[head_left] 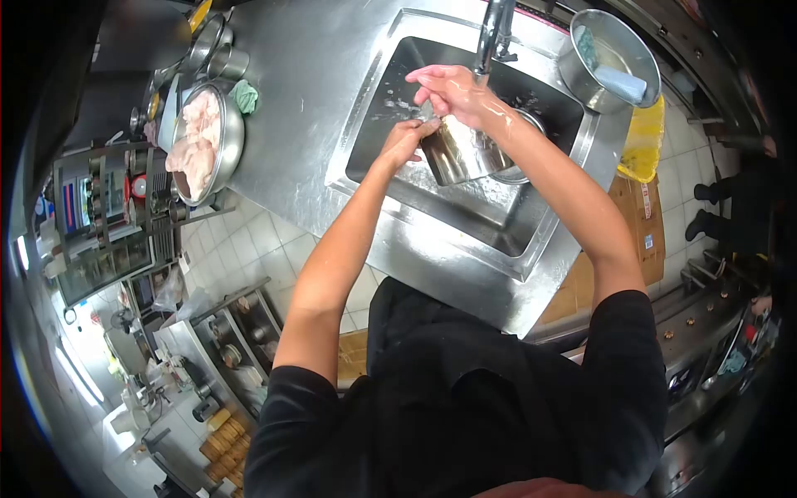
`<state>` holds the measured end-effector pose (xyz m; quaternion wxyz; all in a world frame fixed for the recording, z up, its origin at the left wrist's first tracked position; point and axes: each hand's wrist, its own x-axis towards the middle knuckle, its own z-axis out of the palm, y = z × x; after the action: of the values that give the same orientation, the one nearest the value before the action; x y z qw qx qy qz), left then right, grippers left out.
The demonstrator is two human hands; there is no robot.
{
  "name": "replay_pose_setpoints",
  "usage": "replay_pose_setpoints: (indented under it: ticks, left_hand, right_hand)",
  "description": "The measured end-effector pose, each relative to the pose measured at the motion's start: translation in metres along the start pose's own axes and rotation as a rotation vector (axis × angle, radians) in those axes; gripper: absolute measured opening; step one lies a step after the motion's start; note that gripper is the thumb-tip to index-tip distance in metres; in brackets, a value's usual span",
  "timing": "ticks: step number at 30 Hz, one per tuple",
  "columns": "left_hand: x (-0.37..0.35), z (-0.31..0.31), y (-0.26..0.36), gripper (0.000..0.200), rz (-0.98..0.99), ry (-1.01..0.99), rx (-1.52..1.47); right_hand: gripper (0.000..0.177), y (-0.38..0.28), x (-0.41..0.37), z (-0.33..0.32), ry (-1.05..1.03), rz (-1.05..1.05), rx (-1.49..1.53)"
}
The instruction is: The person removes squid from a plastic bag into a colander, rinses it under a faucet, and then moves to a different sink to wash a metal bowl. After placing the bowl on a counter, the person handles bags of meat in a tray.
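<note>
At the far left of the surface point(307, 75) we see a bowl of raw meat point(202, 141) with a green cloth point(245, 95) just beside it, both well apart from the hands. Moving right we reach the sink point(448, 241). Our left hand point(405, 141) is curled shut on the left edge of a steel container point(461, 155), holding it tilted inside the basin above a second bowl. The container lies just to the right of that hand, and its length runs from near left to far right, toward the tap point(496, 29). Our right hand point(452, 90) hangs just above the container on its far side, wet, with the fingers stretched out flat under the tap and gripping nothing. We cannot tell whether it touches the rim. The left hand alone carries the container. Further right stand a steel pot point(581, 79) and a yellow bag point(643, 137).
</note>
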<state>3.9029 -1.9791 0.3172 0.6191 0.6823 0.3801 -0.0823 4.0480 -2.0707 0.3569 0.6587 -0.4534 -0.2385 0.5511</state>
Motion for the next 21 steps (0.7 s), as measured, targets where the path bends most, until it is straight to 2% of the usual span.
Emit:
replay_pose_setpoints:
  ticks: [1,3,4,9,11,12,14,15,16,18,19,21]
  left_hand:
    - [-0.003,-0.001,0.001,0.052,0.0,0.006,-0.004]
    - [-0.01,-0.001,0.002,0.042,-0.026,-0.007,0.089]
    - [-0.014,-0.002,0.004,0.038,-0.019,0.0,0.038]
    - [-0.02,0.007,0.006,0.034,0.07,0.021,0.142]
    - [-0.026,0.008,0.015,0.033,0.121,0.036,0.182]
    - [-0.029,0.009,0.019,0.033,0.173,0.036,0.265]
    - [-0.049,0.014,0.033,0.035,0.289,0.067,0.317]
    - [-0.054,0.014,0.028,0.035,0.283,0.066,0.312]
    - [-0.056,0.014,0.023,0.037,0.451,0.147,0.305]
    - [-0.052,0.009,0.008,0.038,0.72,0.236,0.297]
    - [-0.05,0.006,0.006,0.038,0.719,0.227,0.298]
    - [-0.046,0.003,0.006,0.033,0.594,0.042,0.159]
  right_hand:
    - [0.024,-0.001,0.009,0.003,-0.006,0.002,-0.003]
    - [0.024,-0.002,0.021,0.009,0.001,0.154,0.262]
    - [0.025,0.002,0.029,0.013,0.023,0.166,0.334]
    - [0.024,0.01,0.053,0.011,-0.105,0.18,0.324]
    - [0.024,0.006,0.045,0.018,0.045,0.1,0.018]
    - [0.024,0.004,0.035,0.016,0.047,0.098,0.021]
    - [0.028,0.008,0.0,-0.009,-0.042,-0.161,-0.6]
    - [0.03,0.002,-0.025,-0.016,-0.04,-0.187,-0.886]
    - [0.032,-0.006,-0.054,-0.019,-0.036,-0.211,-1.172]
    - [0.035,-0.003,-0.111,-0.022,-0.042,-0.211,-1.307]
    - [0.035,-0.001,-0.13,-0.022,-0.035,-0.206,-1.304]
    - [0.033,0.003,-0.152,-0.023,-0.179,-0.11,-1.396]
